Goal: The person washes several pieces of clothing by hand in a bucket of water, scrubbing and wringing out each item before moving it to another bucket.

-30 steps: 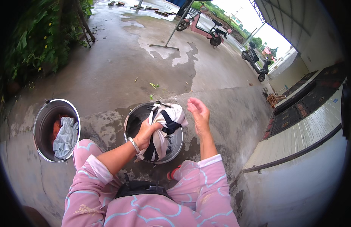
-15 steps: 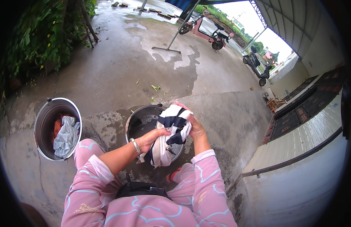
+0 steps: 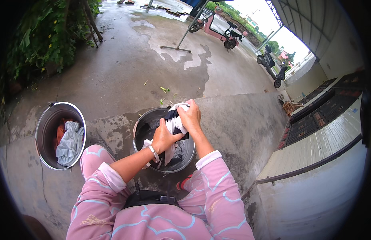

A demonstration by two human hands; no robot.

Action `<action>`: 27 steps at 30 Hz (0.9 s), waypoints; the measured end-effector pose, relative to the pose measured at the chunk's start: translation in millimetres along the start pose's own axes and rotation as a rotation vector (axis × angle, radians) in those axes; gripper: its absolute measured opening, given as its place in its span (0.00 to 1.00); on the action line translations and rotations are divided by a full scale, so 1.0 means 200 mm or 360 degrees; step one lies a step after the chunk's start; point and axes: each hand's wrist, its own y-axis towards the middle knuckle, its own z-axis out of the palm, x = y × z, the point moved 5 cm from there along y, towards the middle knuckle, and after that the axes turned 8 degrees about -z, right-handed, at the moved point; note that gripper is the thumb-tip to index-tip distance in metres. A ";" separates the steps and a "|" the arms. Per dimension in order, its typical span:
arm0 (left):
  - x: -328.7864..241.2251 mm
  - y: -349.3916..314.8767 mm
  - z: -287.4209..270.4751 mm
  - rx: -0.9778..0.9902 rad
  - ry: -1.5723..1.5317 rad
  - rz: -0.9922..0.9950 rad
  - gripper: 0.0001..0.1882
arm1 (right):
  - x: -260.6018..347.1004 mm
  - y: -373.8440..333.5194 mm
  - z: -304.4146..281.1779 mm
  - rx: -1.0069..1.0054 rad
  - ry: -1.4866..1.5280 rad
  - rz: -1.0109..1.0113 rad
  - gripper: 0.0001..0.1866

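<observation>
Cloth (image 3: 174,123), white and dark, is bunched over the basin (image 3: 188,151). Through the camera I see, from the left, a bucket (image 3: 46,124) with a grey garment (image 3: 69,145) inside; next, the left hand (image 3: 164,138), its fingers clamped on the cloth; then the right hand (image 3: 189,117), clamped on it also, farther up.
</observation>
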 end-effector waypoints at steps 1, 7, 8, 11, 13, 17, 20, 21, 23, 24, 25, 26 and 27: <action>0.01 0.01 0.01 -0.0035 -0.0057 0.0104 0.38 | -0.02 0.01 0.01 0.0026 0.0083 -0.0075 0.20; 0.03 0.04 -0.03 0.0905 -0.1193 -0.0195 0.24 | 0.00 0.08 -0.06 0.0962 0.2053 0.0089 0.37; 0.00 0.01 -0.02 0.1057 -0.1275 -0.0273 0.24 | -0.05 0.10 -0.05 0.0955 0.2032 0.0069 0.37; -0.02 -0.03 -0.02 0.1347 -0.1436 -0.0351 0.19 | -0.04 0.14 0.10 0.0958 0.2249 0.0069 0.44; 0.00 -0.05 -0.02 0.1240 -0.1624 -0.0528 0.18 | 0.19 0.08 0.10 0.1047 0.2713 0.0106 0.47; -0.05 -0.10 -0.01 0.1435 -0.1976 -0.0660 0.16 | 0.29 0.02 0.04 0.1282 0.2721 -0.0300 0.44; -0.06 -0.12 0.01 0.1489 -0.2010 -0.0638 0.17 | 0.25 0.03 0.05 0.1546 0.2249 -0.0402 0.36; -0.04 -0.11 0.02 0.1338 -0.1844 -0.0607 0.19 | 0.24 0.02 0.03 0.1484 0.2125 -0.0315 0.27; -0.01 -0.08 0.03 0.1294 -0.1532 -0.0464 0.23 | 0.23 0.02 0.03 0.1432 0.1997 -0.0250 0.25; -0.04 -0.09 0.01 0.1294 -0.1486 -0.0445 0.25 | 0.20 0.03 0.03 0.1376 0.1859 -0.0205 0.23; -0.07 -0.09 0.00 0.1281 -0.1398 -0.0379 0.24 | 0.19 0.03 0.03 0.1305 0.1834 -0.0132 0.19; -0.09 -0.09 0.00 0.1272 -0.1312 -0.0316 0.24 | 0.16 0.03 0.03 0.1276 0.1812 -0.0037 0.17; -0.13 -0.09 -0.02 0.1249 -0.1196 -0.0238 0.24 | 0.15 0.03 0.03 0.1227 0.1745 0.0012 0.17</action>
